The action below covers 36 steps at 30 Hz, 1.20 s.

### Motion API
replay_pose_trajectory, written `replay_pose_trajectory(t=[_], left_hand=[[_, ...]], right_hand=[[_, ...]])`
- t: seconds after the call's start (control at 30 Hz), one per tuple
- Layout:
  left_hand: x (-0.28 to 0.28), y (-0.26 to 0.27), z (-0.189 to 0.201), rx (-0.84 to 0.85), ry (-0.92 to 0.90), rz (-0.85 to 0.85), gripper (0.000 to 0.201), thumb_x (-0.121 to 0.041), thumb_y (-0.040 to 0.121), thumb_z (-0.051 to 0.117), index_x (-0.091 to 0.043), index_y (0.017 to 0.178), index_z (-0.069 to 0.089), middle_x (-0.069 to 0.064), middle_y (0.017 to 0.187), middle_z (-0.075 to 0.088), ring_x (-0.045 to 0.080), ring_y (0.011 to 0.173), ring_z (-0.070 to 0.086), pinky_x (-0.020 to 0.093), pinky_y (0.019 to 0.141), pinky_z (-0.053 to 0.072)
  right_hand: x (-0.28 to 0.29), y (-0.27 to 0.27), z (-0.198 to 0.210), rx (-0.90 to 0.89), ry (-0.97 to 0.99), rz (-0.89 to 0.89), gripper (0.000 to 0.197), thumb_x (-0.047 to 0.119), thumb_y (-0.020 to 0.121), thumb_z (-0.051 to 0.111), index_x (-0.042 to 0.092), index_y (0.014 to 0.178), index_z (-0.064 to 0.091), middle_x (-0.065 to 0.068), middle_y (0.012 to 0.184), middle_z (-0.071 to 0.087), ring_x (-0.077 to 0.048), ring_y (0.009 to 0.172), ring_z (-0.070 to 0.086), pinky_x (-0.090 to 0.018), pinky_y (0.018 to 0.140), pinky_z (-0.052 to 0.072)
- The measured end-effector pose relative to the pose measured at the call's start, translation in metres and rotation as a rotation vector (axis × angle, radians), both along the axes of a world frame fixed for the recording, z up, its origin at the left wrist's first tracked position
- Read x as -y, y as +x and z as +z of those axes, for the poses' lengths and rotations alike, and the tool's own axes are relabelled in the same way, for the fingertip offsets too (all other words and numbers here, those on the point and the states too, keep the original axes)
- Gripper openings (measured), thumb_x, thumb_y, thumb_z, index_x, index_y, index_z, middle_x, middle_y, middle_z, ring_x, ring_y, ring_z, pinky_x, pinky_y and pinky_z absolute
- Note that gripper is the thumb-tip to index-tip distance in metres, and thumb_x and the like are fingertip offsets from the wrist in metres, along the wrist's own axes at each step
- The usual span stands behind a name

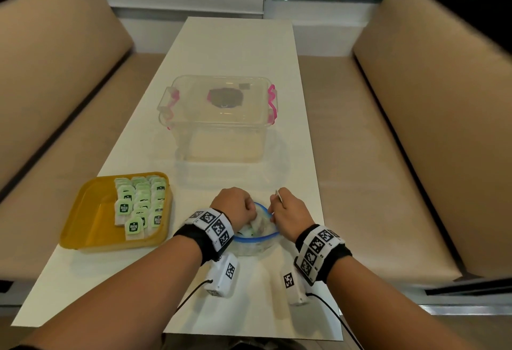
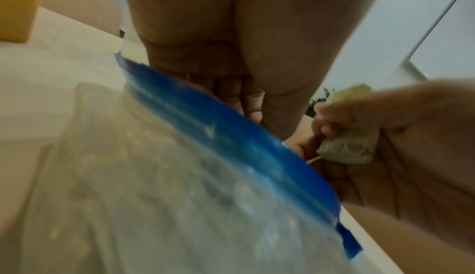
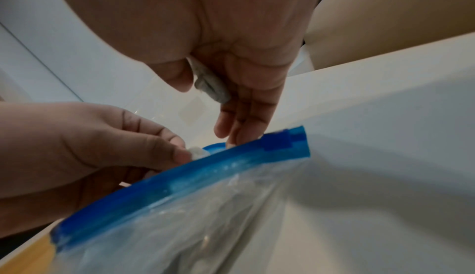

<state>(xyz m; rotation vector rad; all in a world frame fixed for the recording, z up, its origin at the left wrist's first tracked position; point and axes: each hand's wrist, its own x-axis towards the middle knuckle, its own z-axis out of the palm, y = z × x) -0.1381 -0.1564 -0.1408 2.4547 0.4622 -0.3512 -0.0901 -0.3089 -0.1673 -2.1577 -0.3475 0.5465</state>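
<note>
Zip bag point(image 1: 257, 245) upright (mouth up), left hand point(image 1: 235, 205) pinching tea bag point(image 1: 256, 223)

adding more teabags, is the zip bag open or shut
Open: the zip bag has its blue rim spread into a ring, teabags visible inside.

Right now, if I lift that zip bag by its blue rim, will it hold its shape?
Probably not: the bag is thin clear film that wrinkles, and its rim bows between the left hand and right hand, so expect sagging. It's likely light; only tea bags show inside. The glossy film may slip, so pinch the rim.
</note>
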Motion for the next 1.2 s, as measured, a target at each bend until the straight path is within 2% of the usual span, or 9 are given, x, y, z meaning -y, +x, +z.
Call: replay_pose_trajectory(t=[0.07, 0.17, 0.27, 0.43, 0.67, 0.83, 0.93, 1.1, 1.2], left_hand=[[-0.009, -0.004, 0.006, 0.103, -0.091, 0.013, 0.005, -0.018, 0.083, 0.066, -0.022, 0.085, 0.067, -0.005, 0.079, 0.067, 0.015, 0.074, 0.063, 0.026, 0.071, 0.052], [-0.024, -0.009, 0.019, 0.206, -0.176, -0.019, 0.012, -0.017, 0.089, 0.061, -0.029, 0.089, 0.062, -0.010, 0.077, 0.062, 0.009, 0.064, 0.055, 0.022, 0.065, 0.045], [-0.037, -0.013, 0.036, 0.227, -0.152, -0.089, 0.019, -0.014, 0.090, 0.059, -0.030, 0.090, 0.069, -0.014, 0.074, 0.061, 0.004, 0.063, 0.053, 0.019, 0.067, 0.041], [-0.062, -0.020, 0.058, 0.180, -0.032, -0.193, 0.037, -0.011, 0.084, 0.061, -0.027, 0.116, 0.069, -0.011, 0.100, 0.065, 0.009, 0.082, 0.061, 0.019, 0.081, 0.045], [-0.104, -0.027, 0.086, 0.151, 0.306, -0.261, 0.018, -0.035, 0.096, 0.056, -0.030, 0.108, 0.069, -0.004, 0.106, 0.058, 0.017, 0.097, 0.055, 0.032, 0.080, 0.043], [-0.133, -0.033, 0.106, 0.108, 0.243, -0.282, 0.015, -0.033, 0.096, 0.055, -0.028, 0.106, 0.066, -0.004, 0.089, 0.068, 0.018, 0.086, 0.061, 0.029, 0.071, 0.044], [-0.152, -0.040, 0.112, 0.212, 0.209, -0.248, 0.017, -0.035, 0.094, 0.060, -0.027, 0.108, 0.066, -0.006, 0.092, 0.067, 0.015, 0.083, 0.058, 0.029, 0.076, 0.046], [-0.184, -0.052, 0.111, 0.227, 0.171, -0.190, 0.013, -0.036, 0.093, 0.061, -0.025, 0.095, 0.067, -0.013, 0.071, 0.055, 0.006, 0.067, 0.049, 0.025, 0.064, 0.037], [-0.199, -0.059, 0.112, 0.263, 0.117, -0.168, 0.009, -0.031, 0.091, 0.065, -0.024, 0.093, 0.070, -0.013, 0.067, 0.057, 0.003, 0.064, 0.051, 0.022, 0.061, 0.037]], right_hand=[[-0.001, 0.003, 0.004, 0.013, -0.025, 0.019, 0.017, 0.013, 0.093, 0.037, 0.015, 0.084, 0.051, -0.008, 0.084, 0.065, -0.032, 0.079, 0.062, -0.042, 0.071, 0.052], [-0.005, 0.006, 0.011, 0.076, -0.035, 0.066, 0.030, -0.004, 0.088, 0.036, 0.012, 0.097, 0.059, 0.001, 0.088, 0.059, -0.020, 0.082, 0.054, -0.025, 0.066, 0.040], [-0.016, 0.004, 0.020, 0.118, 0.036, 0.083, 0.025, 0.006, 0.098, 0.038, 0.015, 0.101, 0.061, 0.006, 0.088, 0.056, -0.012, 0.078, 0.050, -0.022, 0.067, 0.036], [-0.037, 0.000, 0.033, 0.082, 0.172, 0.060, 0.023, 0.004, 0.089, 0.047, 0.021, 0.092, 0.062, 0.012, 0.063, 0.049, -0.001, 0.053, 0.043, -0.021, 0.057, 0.033], [-0.080, -0.014, 0.058, 0.011, 0.291, 0.137, 0.020, 0.023, 0.073, 0.055, 0.020, 0.091, 0.064, 0.015, 0.051, 0.042, -0.007, 0.050, 0.036, -0.023, 0.054, 0.033], [-0.116, -0.017, 0.064, 0.070, 0.308, 0.158, 0.006, 0.017, 0.084, 0.071, 0.015, 0.085, 0.066, 0.012, 0.056, 0.049, -0.007, 0.052, 0.039, -0.022, 0.056, 0.036], [-0.138, -0.018, 0.067, 0.051, 0.320, 0.146, 0.009, 0.020, 0.085, 0.072, 0.013, 0.081, 0.068, -0.008, 0.072, 0.065, -0.012, 0.061, 0.051, -0.030, 0.062, 0.044], [-0.170, -0.025, 0.071, 0.005, 0.381, 0.117, 0.008, 0.023, 0.083, 0.075, 0.016, 0.081, 0.071, -0.006, 0.076, 0.069, -0.012, 0.069, 0.056, -0.032, 0.068, 0.047], [-0.187, -0.035, 0.073, -0.018, 0.361, 0.203, 0.010, 0.024, 0.084, 0.076, 0.015, 0.087, 0.074, 0.005, 0.075, 0.068, -0.007, 0.069, 0.058, -0.025, 0.069, 0.047]])
